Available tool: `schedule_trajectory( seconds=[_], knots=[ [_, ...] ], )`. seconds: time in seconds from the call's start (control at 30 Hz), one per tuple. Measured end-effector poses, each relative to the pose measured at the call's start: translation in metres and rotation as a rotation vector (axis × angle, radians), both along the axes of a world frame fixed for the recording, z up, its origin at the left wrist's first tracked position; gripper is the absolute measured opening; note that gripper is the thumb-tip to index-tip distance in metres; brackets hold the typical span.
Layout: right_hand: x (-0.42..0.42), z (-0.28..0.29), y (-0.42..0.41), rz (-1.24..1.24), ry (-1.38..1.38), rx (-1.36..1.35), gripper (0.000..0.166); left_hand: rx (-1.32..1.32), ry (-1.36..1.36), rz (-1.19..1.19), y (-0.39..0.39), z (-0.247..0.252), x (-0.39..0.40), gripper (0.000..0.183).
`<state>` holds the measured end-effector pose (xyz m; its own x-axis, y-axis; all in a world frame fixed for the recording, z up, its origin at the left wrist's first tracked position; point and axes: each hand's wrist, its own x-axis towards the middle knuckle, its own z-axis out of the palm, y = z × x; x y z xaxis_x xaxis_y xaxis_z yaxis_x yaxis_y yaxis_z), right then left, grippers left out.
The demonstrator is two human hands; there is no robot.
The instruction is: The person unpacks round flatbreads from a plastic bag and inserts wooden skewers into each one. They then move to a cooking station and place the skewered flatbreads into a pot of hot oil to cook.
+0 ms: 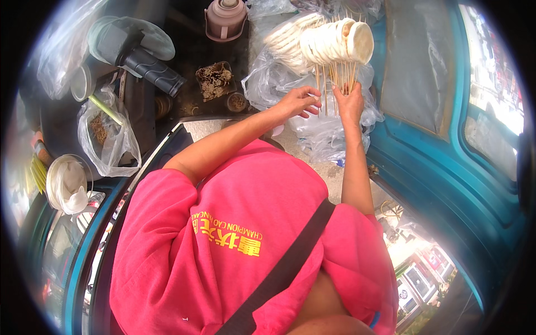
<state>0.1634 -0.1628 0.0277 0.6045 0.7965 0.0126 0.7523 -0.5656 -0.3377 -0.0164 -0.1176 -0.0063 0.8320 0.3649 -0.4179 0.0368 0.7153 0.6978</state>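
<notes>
My right hand (351,104) grips the lower ends of a bunch of thin wooden skewers (344,77). On these skewers stand pale, flat, round bread-like discs (361,43), lined up face to face. My left hand (299,102) is just left of the bunch, its fingers apart and slightly bent. Its fingertips are close to a few skewers that hang lower than the rest; whether they touch cannot be made out. Behind and to the left, more pale discs (289,46) lie stacked in a clear plastic bag (270,77). Crumpled clear plastic (320,140) lies under my hands.
A teal panel (418,155) with a window borders the right side. On the dark surface at left are a pink lidded jug (226,21), a square tub of dark crumbly food (214,80), a small cup (236,102), a black cylindrical handle (153,69) and a plastic bag (111,142).
</notes>
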Motion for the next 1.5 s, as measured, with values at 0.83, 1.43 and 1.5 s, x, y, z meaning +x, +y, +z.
schedule_trajectory(
  seconds=[0.83,1.43,1.5],
  knots=[
    [-0.042,0.042,-0.04,-0.035,0.674,0.431,0.021,0.193,-0.241,0.204,0.012,0.037,0.011,0.059],
    [-0.127,0.036,-0.011,0.537,0.63,0.144,0.052,0.11,0.019,0.818,0.059,0.032,-0.042,0.02],
    [-0.095,0.032,-0.013,0.456,0.535,0.247,0.049,0.008,-0.017,0.724,0.072,0.028,-0.068,0.016]
  ],
)
